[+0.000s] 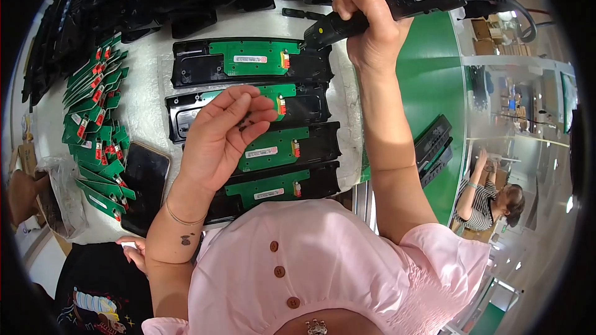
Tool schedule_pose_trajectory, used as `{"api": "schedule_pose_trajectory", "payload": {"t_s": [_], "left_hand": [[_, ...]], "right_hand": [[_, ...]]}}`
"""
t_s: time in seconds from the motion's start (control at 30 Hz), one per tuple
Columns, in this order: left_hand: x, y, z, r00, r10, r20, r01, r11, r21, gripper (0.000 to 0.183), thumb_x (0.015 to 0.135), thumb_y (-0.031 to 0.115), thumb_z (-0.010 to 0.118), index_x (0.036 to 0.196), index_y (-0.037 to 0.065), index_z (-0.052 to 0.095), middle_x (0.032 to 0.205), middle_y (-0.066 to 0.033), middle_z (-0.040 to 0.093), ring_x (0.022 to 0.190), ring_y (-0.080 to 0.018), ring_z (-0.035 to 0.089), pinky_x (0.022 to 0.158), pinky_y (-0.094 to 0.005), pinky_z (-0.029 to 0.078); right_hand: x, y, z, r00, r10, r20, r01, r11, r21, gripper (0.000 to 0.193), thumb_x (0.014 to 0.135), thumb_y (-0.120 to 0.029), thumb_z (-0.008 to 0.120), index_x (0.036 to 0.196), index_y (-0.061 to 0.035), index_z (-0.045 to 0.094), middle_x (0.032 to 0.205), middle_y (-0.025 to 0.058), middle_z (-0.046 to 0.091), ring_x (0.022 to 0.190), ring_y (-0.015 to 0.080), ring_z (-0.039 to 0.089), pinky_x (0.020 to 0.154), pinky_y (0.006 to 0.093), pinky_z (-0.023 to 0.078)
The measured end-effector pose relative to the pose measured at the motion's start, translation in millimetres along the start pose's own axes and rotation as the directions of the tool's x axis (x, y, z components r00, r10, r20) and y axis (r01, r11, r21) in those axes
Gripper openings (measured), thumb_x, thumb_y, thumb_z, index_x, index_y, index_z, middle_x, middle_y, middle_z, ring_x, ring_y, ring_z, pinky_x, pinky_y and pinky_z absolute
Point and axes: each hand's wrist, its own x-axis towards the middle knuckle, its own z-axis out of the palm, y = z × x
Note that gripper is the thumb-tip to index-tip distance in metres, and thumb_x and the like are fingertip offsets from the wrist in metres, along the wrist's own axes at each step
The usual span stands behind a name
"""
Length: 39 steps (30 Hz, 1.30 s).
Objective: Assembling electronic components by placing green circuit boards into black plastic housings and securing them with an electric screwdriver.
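My right hand (pixel 372 15) grips a black electric screwdriver (pixel 397 1). Its tip points down at the right end of a green circuit board (pixel 239 58), which lies in the farthest black plastic housing (pixel 189 68). Whether the tip touches a screw is too small to tell. My left hand (pixel 223 133) hovers over the second housing with fingers curled and thumb against the fingertips; small dark screws (pixel 244 125) show in it. Below it lie two more black housings, each with a green board (pixel 264 156) carrying a white label and a red-and-white connector.
Several loose green boards (pixel 99 124) are piled at the left, beside a dark phone-like slab (pixel 146 180). Black plastic parts (pixel 192 0) crowd the far side. More black parts (pixel 434 149) sit on the green surface at right. Other people are at lower left and far right.
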Motion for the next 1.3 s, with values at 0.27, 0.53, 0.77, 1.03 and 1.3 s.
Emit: {"api": "schedule_pose_trajectory", "payload": {"t_s": [0.27, 0.53, 0.77, 1.03, 1.3], "left_hand": [[0.7, -0.1, -3.9, 0.999, -0.026, -0.035, 0.025, 1.000, -0.006, 0.022, 0.087, 0.007, 0.052, 0.107, -0.001, 0.055, 0.097, -0.0116, 0.061, 0.087, -0.0162, 0.061, 0.075, -0.0233, 0.052], [2.6, -1.3, -6.5, 0.999, -0.012, -0.040, 0.010, 0.999, -0.046, 0.022, 0.086, 0.005, 0.053, 0.108, -0.001, 0.056, 0.099, -0.0117, 0.061, 0.089, -0.0160, 0.061, 0.077, -0.0234, 0.051], [1.9, -1.1, -7.9, 0.999, -0.028, -0.044, 0.023, 0.995, -0.100, 0.022, 0.086, 0.004, 0.053, 0.108, -0.001, 0.056, 0.099, -0.0110, 0.061, 0.089, -0.0157, 0.061, 0.078, -0.0242, 0.051], [0.8, -1.2, -6.1, 1.000, -0.019, -0.012, 0.018, 0.991, -0.134, 0.020, 0.086, 0.006, 0.054, 0.106, 0.001, 0.057, 0.096, -0.0094, 0.061, 0.085, -0.0136, 0.061, 0.075, -0.0223, 0.052], [-0.5, -5.4, -2.4, 0.998, -0.050, -0.037, 0.045, 0.990, -0.132, 0.019, 0.087, 0.009, 0.054, 0.104, 0.001, 0.057, 0.095, -0.0082, 0.062, 0.085, -0.0129, 0.061, 0.073, -0.0214, 0.052]], "right_hand": [[6.2, 0.6, -1.4, 0.999, 0.034, 0.029, -0.033, 0.999, -0.020, 0.020, 0.066, 0.001, 0.053, 0.085, 0.0025, 0.046, 0.060, 0.0067, 0.047, 0.046, 0.0149, 0.044, 0.046, 0.0253, 0.039], [7.7, 4.6, -2.8, 0.998, 0.013, 0.064, -0.013, 1.000, 0.006, 0.019, 0.066, 0.001, 0.053, 0.083, 0.0021, 0.046, 0.059, 0.0069, 0.046, 0.044, 0.0148, 0.043, 0.045, 0.0259, 0.038], [7.3, 8.9, -1.1, 0.994, 0.038, 0.106, -0.040, 0.999, 0.021, 0.018, 0.066, 0.001, 0.055, 0.081, 0.0012, 0.046, 0.059, 0.0078, 0.047, 0.044, 0.0150, 0.043, 0.045, 0.0259, 0.038], [8.4, 5.9, -1.4, 0.983, 0.071, 0.170, -0.065, 0.997, -0.042, 0.018, 0.065, 0.000, 0.056, 0.080, 0.0004, 0.046, 0.059, 0.0089, 0.047, 0.045, 0.0145, 0.043, 0.046, 0.0253, 0.038], [-14.9, -61.4, 1.2, 0.746, -0.220, 0.628, 0.010, 0.947, 0.320, 0.033, 0.064, 0.002, 0.055, 0.094, -0.0100, 0.048, 0.056, -0.0095, 0.049, 0.054, 0.0059, 0.050, 0.055, 0.0220, 0.033]]}}
